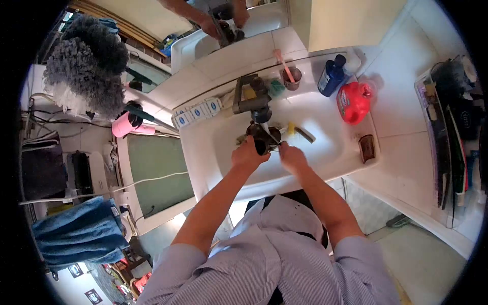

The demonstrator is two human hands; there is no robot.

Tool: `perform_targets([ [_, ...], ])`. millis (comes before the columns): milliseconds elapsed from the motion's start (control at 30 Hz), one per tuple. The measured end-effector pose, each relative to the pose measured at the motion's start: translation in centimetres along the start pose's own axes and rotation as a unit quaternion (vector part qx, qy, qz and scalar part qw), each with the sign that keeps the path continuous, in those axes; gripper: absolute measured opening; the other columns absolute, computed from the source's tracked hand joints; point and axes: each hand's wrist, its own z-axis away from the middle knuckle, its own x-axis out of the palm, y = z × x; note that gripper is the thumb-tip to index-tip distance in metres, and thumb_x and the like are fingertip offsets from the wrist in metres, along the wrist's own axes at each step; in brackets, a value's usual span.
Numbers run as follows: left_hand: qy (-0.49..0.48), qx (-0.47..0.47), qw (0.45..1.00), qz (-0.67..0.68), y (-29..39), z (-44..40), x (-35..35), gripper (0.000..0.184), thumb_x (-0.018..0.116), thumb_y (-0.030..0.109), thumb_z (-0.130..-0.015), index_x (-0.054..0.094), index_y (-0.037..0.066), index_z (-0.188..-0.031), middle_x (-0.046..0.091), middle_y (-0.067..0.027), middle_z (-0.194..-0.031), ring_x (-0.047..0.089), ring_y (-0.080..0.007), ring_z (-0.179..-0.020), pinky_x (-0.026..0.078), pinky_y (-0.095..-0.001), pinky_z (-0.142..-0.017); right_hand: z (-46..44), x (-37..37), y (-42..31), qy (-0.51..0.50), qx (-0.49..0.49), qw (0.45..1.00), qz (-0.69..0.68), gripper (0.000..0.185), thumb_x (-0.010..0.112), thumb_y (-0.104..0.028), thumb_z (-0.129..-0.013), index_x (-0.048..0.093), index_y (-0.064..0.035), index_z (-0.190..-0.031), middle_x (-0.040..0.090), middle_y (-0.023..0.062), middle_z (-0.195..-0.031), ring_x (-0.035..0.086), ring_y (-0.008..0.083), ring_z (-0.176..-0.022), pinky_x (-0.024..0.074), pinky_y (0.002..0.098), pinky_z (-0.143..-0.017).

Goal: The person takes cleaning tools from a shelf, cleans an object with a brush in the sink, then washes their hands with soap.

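Under the faucet [260, 113], my left hand [248, 154] is wrapped round a dark brown, shiny vessel [255, 133], tilted so that a round black opening faces me. Close by on the right, my right hand [293, 156] is closed, its fingertips pinched at the vessel's edge. Something thin and metallic shows near those fingertips, too small to name. Both hands are over the white sink [223, 157]. A small yellow piece [291, 128] and a dark olive strip [305, 134] lie in the basin just beyond my right hand.
On the sink's back ledge are a white-and-blue box [197, 113], a brown cup [292, 79] with a pink toothbrush, a dark blue bottle [331, 76] and a red jug [353, 104]. A brown soap dish [366, 148] sits at the right rim. A grey fluffy duster [84, 68] hangs left.
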Motion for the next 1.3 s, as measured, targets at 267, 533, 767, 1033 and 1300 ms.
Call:
perform_targets([
  [267, 0.021, 0.022, 0.999, 0.032, -0.7, -0.4, 0.8, 0.074, 0.075, 0.049, -0.060, 0.044, 0.002, -0.108, 0.060, -0.0181, -0.101, 0.061, -0.0348, -0.092, 0.049, -0.0427, -0.078, -1.7, -3.2, 0.5, 0.016, -0.025, 0.997, 0.072, 0.026, 0.038, -0.024, -0.091, 0.053, -0.0031, -0.092, 0.064, 0.0213, -0.077, 0.064, 0.0378, -0.074, 0.0503, 0.0505, -0.065],
  [533, 0.025, 0.025, 0.999, 0.013, -0.9, -0.2, 0.9, 0.072, 0.074, 0.050, -0.061, 0.044, 0.003, -0.107, 0.061, -0.0180, -0.099, 0.061, -0.0346, -0.092, 0.049, -0.0426, -0.078, -2.5, -1.2, 1.4, 0.059, -0.048, 0.996, 0.043, 0.027, 0.039, -0.029, -0.093, 0.050, -0.0038, -0.095, 0.061, 0.0217, -0.069, 0.062, 0.0391, -0.070, 0.0481, 0.0525, -0.063],
  [767, 0.048, 0.036, 0.998, -0.030, -1.5, -0.8, 2.2, 0.083, 0.070, 0.054, -0.063, 0.037, 0.004, -0.121, 0.062, -0.0134, -0.099, 0.064, -0.0295, -0.086, 0.052, -0.0393, -0.073, -1.3, -1.1, 2.1, 0.071, -0.016, 0.997, -0.003, 0.030, 0.036, -0.029, -0.094, 0.050, -0.0029, -0.093, 0.061, 0.0227, -0.069, 0.061, 0.0415, -0.069, 0.0476, 0.0524, -0.062],
  [1033, 0.037, 0.022, 0.999, 0.020, -0.8, 0.0, 1.4, 0.069, 0.074, 0.048, -0.061, 0.044, 0.005, -0.105, 0.061, -0.0171, -0.098, 0.062, -0.0345, -0.088, 0.050, -0.0438, -0.074, 1.3, 1.3, 0.3, 0.033, -0.006, 0.998, -0.053, 0.030, 0.034, -0.029, -0.095, 0.048, -0.0027, -0.097, 0.061, 0.0236, -0.072, 0.060, 0.0418, -0.070, 0.0471, 0.0534, -0.065],
  [1300, 0.022, -0.005, 1.000, 0.008, -0.3, -0.2, 0.8, 0.074, 0.072, 0.053, -0.060, 0.043, 0.006, -0.110, 0.061, -0.0163, -0.100, 0.062, -0.0333, -0.089, 0.050, -0.0440, -0.075, 0.9, 3.8, 1.2, 0.029, -0.001, 0.999, -0.033, 0.032, 0.034, -0.032, -0.095, 0.047, -0.0029, -0.099, 0.061, 0.0252, -0.074, 0.060, 0.0441, -0.073, 0.0461, 0.0552, -0.067],
])
